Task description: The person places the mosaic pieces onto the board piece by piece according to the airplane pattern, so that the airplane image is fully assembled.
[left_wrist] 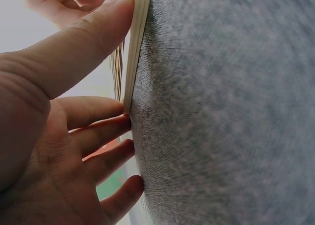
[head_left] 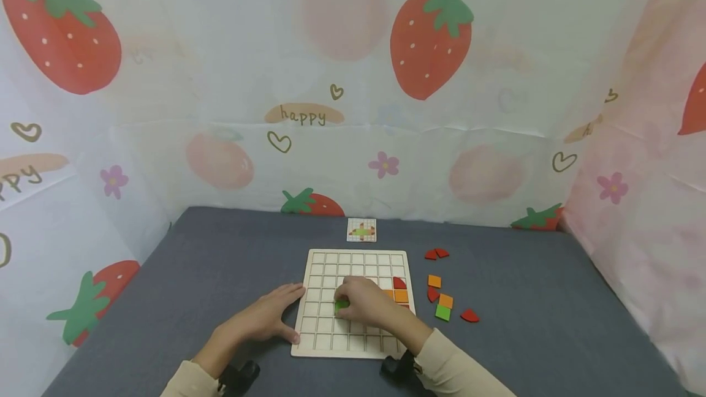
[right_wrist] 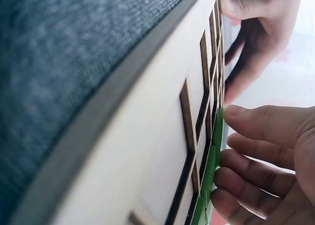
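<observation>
A pale wooden grid board [head_left: 325, 342] lies on the dark grey cloth. My right hand [head_left: 364, 302] is over its middle, fingers bent, pinching a green square tile [head_left: 341, 306] at a grid cell. The right wrist view shows several green tiles [right_wrist: 211, 168] set in a row, with the fingertips right at them. My left hand [head_left: 265, 314] rests at the board's left side, fingers spread; its thumb [left_wrist: 106, 30] and index fingertip touch the board edge [left_wrist: 134, 62]. Orange tiles [head_left: 401, 296] and a red quarter-round tile [head_left: 399, 283] sit in cells at the right, partly hidden by my right hand.
Right of the board lie loose red quarter-round pieces [head_left: 470, 315], orange squares [head_left: 434, 281] and a green square [head_left: 443, 312]. Behind the board is a small pattern card [head_left: 361, 230]. A strawberry-print curtain [head_left: 342, 164] stands along the table's back and sides.
</observation>
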A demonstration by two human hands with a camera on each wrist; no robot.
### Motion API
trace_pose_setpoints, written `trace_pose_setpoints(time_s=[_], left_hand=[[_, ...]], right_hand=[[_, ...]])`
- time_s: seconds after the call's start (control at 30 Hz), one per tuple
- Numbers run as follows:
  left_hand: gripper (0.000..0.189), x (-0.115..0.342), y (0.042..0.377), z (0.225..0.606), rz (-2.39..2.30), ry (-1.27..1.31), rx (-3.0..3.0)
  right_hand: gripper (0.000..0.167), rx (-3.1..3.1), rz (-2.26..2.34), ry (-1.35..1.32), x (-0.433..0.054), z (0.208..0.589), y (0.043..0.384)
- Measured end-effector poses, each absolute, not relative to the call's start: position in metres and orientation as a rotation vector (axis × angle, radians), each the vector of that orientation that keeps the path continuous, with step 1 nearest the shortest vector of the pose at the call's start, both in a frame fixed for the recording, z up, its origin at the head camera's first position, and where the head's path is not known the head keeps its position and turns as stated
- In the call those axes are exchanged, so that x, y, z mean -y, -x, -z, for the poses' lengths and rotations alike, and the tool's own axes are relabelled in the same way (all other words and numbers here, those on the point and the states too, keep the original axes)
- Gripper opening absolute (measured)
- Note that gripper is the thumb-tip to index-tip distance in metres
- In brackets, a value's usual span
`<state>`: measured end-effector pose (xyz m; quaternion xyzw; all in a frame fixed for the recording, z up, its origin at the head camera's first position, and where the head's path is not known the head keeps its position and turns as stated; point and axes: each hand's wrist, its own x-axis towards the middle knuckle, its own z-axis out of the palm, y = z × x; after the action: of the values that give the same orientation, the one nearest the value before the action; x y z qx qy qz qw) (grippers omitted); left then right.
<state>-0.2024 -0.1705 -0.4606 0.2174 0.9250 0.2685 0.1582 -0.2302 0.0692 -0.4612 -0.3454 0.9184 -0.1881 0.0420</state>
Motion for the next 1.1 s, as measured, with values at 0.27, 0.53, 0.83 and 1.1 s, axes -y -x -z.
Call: trace_pose_setpoints(time_s=[0.27,0.53,0.83,1.1], left_hand=[[0.098,0.17,0.202,0.46,-0.768,-0.608,-2.638],[0.098,0.17,0.202,0.459,-0.774,-0.607,-2.644],[0.097,0.169,0.203,0.461,-0.774,-0.606,-2.648],[0.097,0.17,0.203,0.461,-0.76,-0.612,-2.65]], right_hand=[[0.005,-2.813,0.563,1.058,-0.068,0.46,0.229],[0.007,-2.851,0.499,1.081,-0.065,0.459,0.228],[0.009,-2.836,0.545,1.085,-0.071,0.459,0.226],[0.017,-2.792,0.748,1.016,-0.097,0.451,0.223]])
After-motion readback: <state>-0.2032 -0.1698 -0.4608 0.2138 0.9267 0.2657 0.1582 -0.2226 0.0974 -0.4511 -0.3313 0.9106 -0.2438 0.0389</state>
